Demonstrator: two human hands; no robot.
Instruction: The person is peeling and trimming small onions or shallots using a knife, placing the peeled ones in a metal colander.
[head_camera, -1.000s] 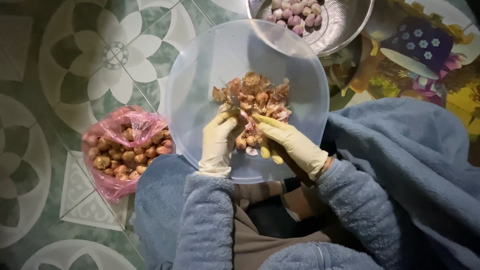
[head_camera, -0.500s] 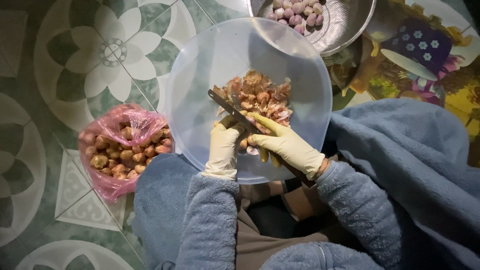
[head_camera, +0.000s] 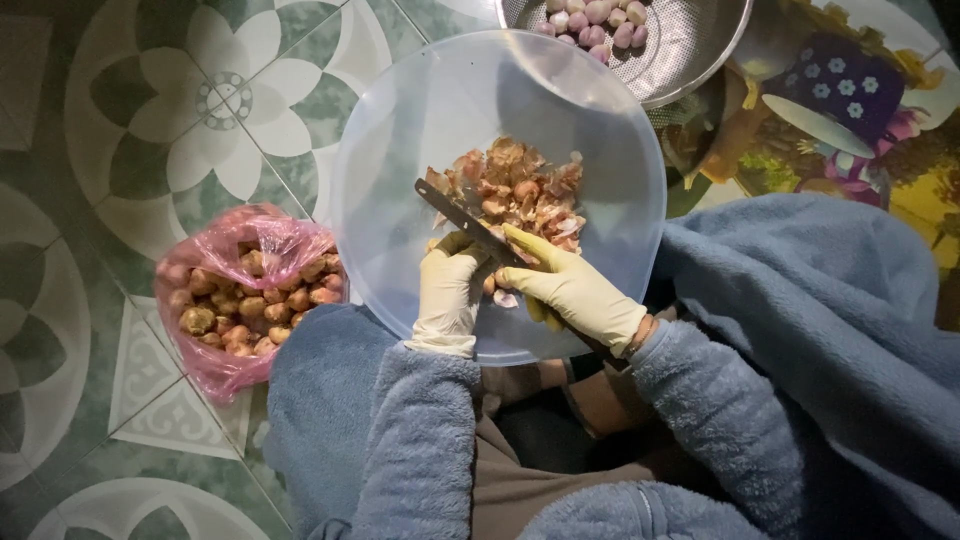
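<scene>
Right hand (head_camera: 580, 290) grips the knife (head_camera: 465, 218); left hand (head_camera: 450, 290) pinches a small shallot (head_camera: 497, 283) (light, slippery, papery-skinned) over the plastic bowl (head_camera: 400, 130). Hold its sides firmly.

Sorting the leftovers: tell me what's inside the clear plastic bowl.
The clear plastic bowl holds a pile of dry shallot skins. Whatever lies beneath the pile and the gloved hands stays hidden.

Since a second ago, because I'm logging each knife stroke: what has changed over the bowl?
The knife, hidden between the hands a second ago, now has its blade out, pointing up-left over the peels. The right hand holds it; the left hand stays cupped beside it. The bowl, pink bag and strainer have not moved.
</scene>
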